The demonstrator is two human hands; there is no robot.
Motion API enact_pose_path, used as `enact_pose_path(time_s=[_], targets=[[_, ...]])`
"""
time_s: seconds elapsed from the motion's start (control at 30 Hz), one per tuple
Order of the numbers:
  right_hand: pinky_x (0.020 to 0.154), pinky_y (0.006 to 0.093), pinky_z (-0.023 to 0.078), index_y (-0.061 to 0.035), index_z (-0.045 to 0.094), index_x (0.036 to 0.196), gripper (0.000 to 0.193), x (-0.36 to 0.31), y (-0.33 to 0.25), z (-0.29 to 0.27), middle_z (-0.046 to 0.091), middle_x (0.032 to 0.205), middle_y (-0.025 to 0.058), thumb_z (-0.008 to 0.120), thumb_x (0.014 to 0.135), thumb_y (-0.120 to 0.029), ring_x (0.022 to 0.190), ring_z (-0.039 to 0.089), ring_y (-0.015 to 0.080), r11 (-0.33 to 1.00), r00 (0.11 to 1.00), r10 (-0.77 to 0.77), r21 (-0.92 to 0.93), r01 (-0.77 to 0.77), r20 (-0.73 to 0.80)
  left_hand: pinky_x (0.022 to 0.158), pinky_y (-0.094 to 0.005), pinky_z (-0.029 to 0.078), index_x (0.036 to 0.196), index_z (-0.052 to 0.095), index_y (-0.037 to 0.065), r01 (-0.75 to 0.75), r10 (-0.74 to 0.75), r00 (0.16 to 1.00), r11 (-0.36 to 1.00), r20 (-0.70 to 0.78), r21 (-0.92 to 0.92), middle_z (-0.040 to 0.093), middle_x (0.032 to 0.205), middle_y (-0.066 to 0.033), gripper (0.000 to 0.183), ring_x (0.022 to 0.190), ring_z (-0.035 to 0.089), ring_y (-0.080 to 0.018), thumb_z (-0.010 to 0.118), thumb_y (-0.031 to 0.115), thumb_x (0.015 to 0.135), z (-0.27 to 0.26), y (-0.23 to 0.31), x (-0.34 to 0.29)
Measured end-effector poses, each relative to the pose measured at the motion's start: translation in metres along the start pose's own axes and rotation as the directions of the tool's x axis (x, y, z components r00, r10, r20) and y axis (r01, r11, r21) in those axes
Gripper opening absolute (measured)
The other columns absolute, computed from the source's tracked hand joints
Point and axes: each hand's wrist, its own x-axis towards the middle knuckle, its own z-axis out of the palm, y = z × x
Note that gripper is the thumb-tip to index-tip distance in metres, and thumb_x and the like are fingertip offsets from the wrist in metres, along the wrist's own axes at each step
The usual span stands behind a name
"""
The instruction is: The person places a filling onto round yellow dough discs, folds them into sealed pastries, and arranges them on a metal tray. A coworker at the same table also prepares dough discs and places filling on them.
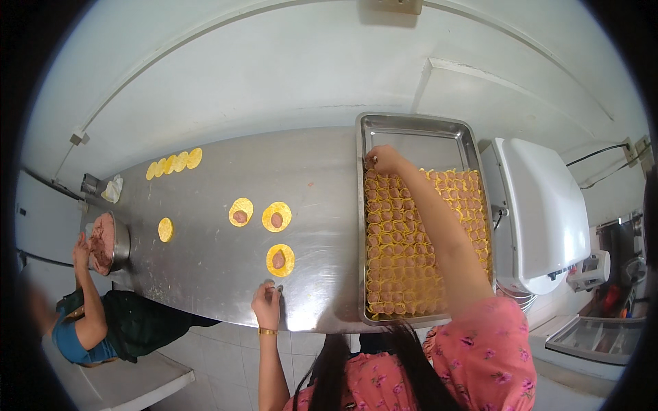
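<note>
My right hand (384,159) reaches to the far left corner of the filled rows in a long steel tray (411,130), fingers pinched on a folded dumpling (372,164). The tray holds several rows of yellow folded dumplings (404,253). My left hand (267,305) rests on the near edge of the steel table (322,171), fingers loose and holding nothing, just below a round yellow wrapper with a dab of meat (280,260). Two more filled wrappers (276,216) (240,212) lie farther out.
An empty wrapper (165,229) and a row of overlapping wrappers (175,163) lie toward the left. Another person (103,322) at the table's left end has a hand at a steel bowl of minced meat (110,241). A white machine (541,212) stands right of the tray.
</note>
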Motion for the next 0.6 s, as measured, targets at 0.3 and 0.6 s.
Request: enact_pose_path(time_s=[0.3,0.6], targets=[[0.077,0.0368,0.052,-0.0082,0.070,0.100,0.034,-0.003,-0.001,-0.004,0.068,0.089,0.0169,0.067,0.069,-0.022,0.082,0.065,0.0320,0.967,0.979,0.202,0.159,-0.200,0.004,0.066,-0.0274,0.051,0.096,0.063,0.000,-0.002,0.001,1.000,1.000,0.026,0.012,0.065,0.077,-0.0073,0.020,0.068,0.063,-0.0150,0.064,-0.001,0.076,0.005,0.018,0.012],[0.074,0.0364,0.052,-0.0102,0.071,0.094,0.029,0.007,0.011,0.007,0.068,0.088,0.0150,0.069,0.066,-0.016,0.080,0.065,0.0308,0.952,0.970,0.243,0.188,-0.240,0.006,0.064,-0.0268,0.050,0.095,0.061,-0.002,0.009,-0.009,0.999,1.000,0.046,-0.010,0.062,0.073,-0.0067,0.020,0.065,0.060,-0.0136,0.065,-0.004,0.076,0.000,0.005,0.008]])
